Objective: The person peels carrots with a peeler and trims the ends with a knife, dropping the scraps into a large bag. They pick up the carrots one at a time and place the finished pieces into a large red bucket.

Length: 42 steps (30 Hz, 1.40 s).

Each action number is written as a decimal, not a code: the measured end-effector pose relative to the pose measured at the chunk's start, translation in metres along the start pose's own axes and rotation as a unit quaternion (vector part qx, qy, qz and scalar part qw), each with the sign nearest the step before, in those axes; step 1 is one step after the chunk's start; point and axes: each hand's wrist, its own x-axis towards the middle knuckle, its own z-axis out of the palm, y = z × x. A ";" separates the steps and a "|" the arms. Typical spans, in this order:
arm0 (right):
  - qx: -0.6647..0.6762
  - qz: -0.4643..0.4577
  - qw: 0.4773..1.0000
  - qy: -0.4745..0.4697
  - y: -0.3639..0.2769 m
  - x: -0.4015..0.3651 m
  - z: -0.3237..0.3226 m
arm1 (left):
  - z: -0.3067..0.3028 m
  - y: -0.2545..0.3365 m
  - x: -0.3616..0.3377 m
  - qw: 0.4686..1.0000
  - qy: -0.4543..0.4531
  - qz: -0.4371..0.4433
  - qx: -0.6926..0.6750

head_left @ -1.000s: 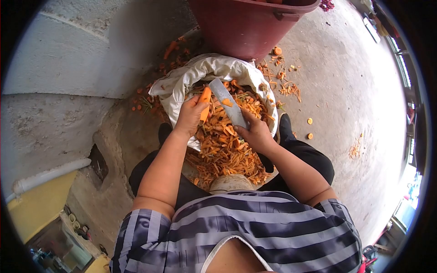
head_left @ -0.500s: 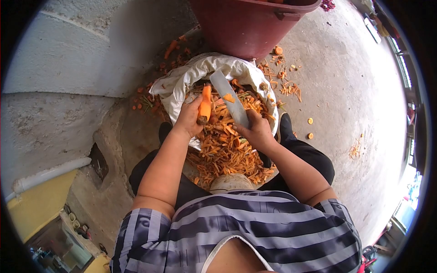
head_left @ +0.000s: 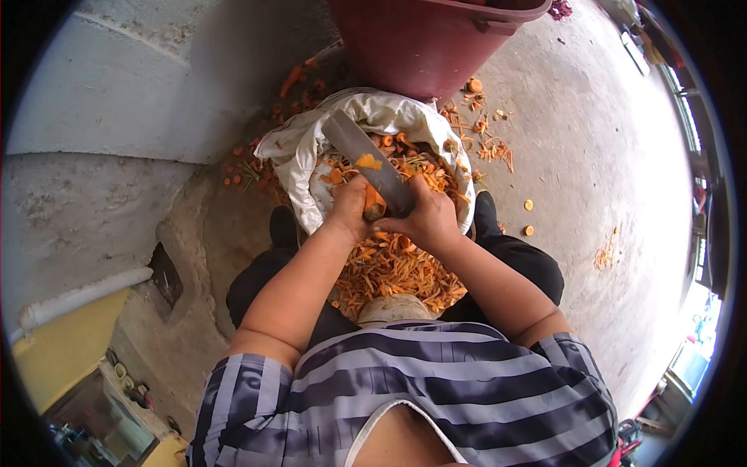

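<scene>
A peeled orange carrot point(head_left: 374, 205) is gripped by my left hand point(head_left: 350, 206), its dark stem end toward me. My right hand point(head_left: 428, 214) holds a wide-bladed knife point(head_left: 362, 152) by its near end. The blade slants up and to the left across the carrot and hides much of it. A bit of orange peel point(head_left: 368, 162) sticks to the blade. My hands are close together over an open white sack point(head_left: 292, 148), its rim rolled down. Inside the sack and in front of it lies a heap of carrot peelings point(head_left: 397, 268).
A large dark red tub point(head_left: 428, 54) stands just beyond the sack. Carrot scraps point(head_left: 494, 148) and slices point(head_left: 528, 205) are scattered over the concrete floor. A rough grey wall point(head_left: 101, 101) rises on the left, with a white pipe point(head_left: 85, 296) low along it.
My right hand has moved left, bringing the knife over the carrot. My left hand has shifted a little to the right, and the two hands now nearly meet.
</scene>
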 end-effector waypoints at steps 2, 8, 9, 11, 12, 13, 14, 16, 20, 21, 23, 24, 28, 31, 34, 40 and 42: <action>-0.002 -0.001 1.000 0.005 -0.004 0.003 0.000 | 0.003 0.002 -0.002 1.000 0.005 0.004 0.009; -0.036 0.000 0.999 -0.039 -0.012 0.008 0.001 | -0.015 0.002 0.005 1.000 0.007 -0.015 0.025; -0.037 0.015 0.998 -0.055 -0.013 0.008 0.002 | -0.020 0.001 0.006 0.999 0.007 -0.028 0.036; -0.040 0.045 0.994 -0.087 -0.017 0.009 0.005 | -0.031 -0.003 0.010 0.998 0.007 -0.045 0.038; -0.031 0.042 0.995 -0.085 -0.016 0.008 0.008 | -0.033 -0.003 0.012 0.998 0.006 -0.048 0.030; -0.022 0.039 0.996 -0.083 -0.013 0.006 0.013 | -0.035 -0.004 0.013 0.998 0.005 -0.051 0.022; -0.013 0.036 0.996 -0.080 -0.011 0.005 0.016 | -0.037 -0.006 0.015 0.998 0.032 -0.054 0.011; -0.004 0.036 0.996 -0.085 -0.014 0.004 0.014 | -0.026 -0.006 0.010 0.994 0.087 -0.059 -0.010; 0.154 0.051 0.983 -0.090 -0.002 0.009 0.011 | -0.012 -0.001 0.004 0.991 0.082 0.029 0.101; 0.210 0.070 0.971 -0.096 0.002 0.012 0.007 | -0.016 -0.001 0.004 0.978 0.073 0.076 0.182; 0.319 0.106 0.936 -0.108 0.009 0.016 0.000 | -0.021 0.002 0.005 0.886 0.028 0.239 0.396; 0.375 0.122 0.910 -0.126 0.014 0.016 -0.003 | -0.019 0.007 0.003 0.783 -0.006 0.348 0.516; 0.545 0.139 0.805 -0.190 0.027 0.013 -0.011 | 0.001 0.010 -0.023 0.624 -0.052 0.383 0.679; 0.392 0.099 0.894 -0.192 0.031 0.015 -0.007 | -0.002 0.001 -0.020 0.596 -0.016 0.383 0.706; 0.357 0.093 0.917 -0.150 0.029 0.013 -0.004 | -0.007 -0.004 -0.016 0.612 -0.007 0.327 0.720; 0.272 0.071 0.950 -0.137 0.029 0.013 -0.006 | 0.004 0.000 -0.018 0.654 -0.028 0.217 0.725; 0.278 0.067 0.949 -0.135 0.030 0.011 -0.004 | 0.007 0.002 -0.020 0.660 -0.052 0.200 0.722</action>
